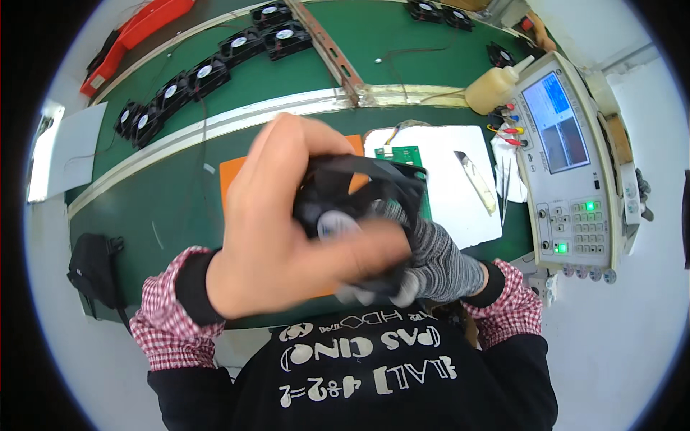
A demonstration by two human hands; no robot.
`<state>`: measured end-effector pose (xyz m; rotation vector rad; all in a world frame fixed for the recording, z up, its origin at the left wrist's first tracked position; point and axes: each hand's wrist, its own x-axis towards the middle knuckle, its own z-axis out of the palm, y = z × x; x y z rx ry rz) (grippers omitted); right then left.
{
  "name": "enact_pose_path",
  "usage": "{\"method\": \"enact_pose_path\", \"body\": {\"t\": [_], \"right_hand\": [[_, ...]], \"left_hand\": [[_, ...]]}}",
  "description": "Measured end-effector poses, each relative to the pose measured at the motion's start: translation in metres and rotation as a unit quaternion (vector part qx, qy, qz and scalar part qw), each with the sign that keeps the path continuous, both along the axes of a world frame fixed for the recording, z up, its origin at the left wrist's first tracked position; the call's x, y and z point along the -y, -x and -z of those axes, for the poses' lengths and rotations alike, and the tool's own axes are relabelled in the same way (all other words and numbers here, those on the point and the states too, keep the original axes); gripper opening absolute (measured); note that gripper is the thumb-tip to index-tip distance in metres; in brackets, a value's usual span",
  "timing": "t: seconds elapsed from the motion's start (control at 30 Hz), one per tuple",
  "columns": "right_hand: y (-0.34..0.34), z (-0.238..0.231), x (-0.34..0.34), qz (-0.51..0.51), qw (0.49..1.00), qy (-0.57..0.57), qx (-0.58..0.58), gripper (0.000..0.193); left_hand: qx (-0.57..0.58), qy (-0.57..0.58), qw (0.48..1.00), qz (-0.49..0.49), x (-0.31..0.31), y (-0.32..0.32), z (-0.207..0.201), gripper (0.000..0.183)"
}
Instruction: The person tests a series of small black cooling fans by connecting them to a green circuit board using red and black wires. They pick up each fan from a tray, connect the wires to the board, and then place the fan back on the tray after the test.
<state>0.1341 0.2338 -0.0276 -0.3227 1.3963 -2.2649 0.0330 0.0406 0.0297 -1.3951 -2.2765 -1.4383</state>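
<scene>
A black square cooling fan [402,188] is held up close to the camera, between my hands over the green bench. My bare left hand [269,215] wraps round its left side, fingers curled over the top and thumb across the front, blurred by motion. My right hand [440,262], in a grey striped knitted glove, grips the fan's lower right side; its fingers are partly hidden behind the fan and my left thumb. Behind the fan lie an orange mat [233,176] and a white board [456,215], with a green circuit board [402,154] partly covered.
A utility knife [477,183] lies on the white board, tweezers [506,187] beside it. To the right stand a test instrument [568,158] and a yellowish squeeze bottle [494,87]. Several fans [208,75] line the far shelf. A black bag [95,266] is at the left.
</scene>
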Motion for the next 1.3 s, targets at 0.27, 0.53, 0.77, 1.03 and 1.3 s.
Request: {"method": "enact_pose_path", "body": {"t": [0.27,0.53,0.77,1.03,1.3], "right_hand": [[-0.013,0.013,0.006,0.088,0.996,-0.001,0.023,0.072],[-0.018,0.023,0.003,0.154,0.987,-0.042,0.015,0.057],[-0.001,0.022,-0.050,0.387,0.650,-0.537,-0.373,0.026],[-0.002,0.044,-0.101,0.309,0.469,-0.789,-0.249,0.026],[-0.011,0.008,-0.043,0.320,0.744,-0.493,-0.318,0.015]], "left_hand": [[0.426,-0.129,0.895,-0.011,0.010,-0.007,0.052,0.026],[0.410,-0.086,0.908,-0.010,0.016,-0.012,0.049,0.023],[0.380,-0.023,0.923,-0.062,0.048,-0.014,0.073,0.062],[0.032,0.224,0.974,0.014,0.062,-0.010,0.060,0.104],[0.021,0.156,0.986,-0.061,0.051,-0.043,0.081,0.091]]}}
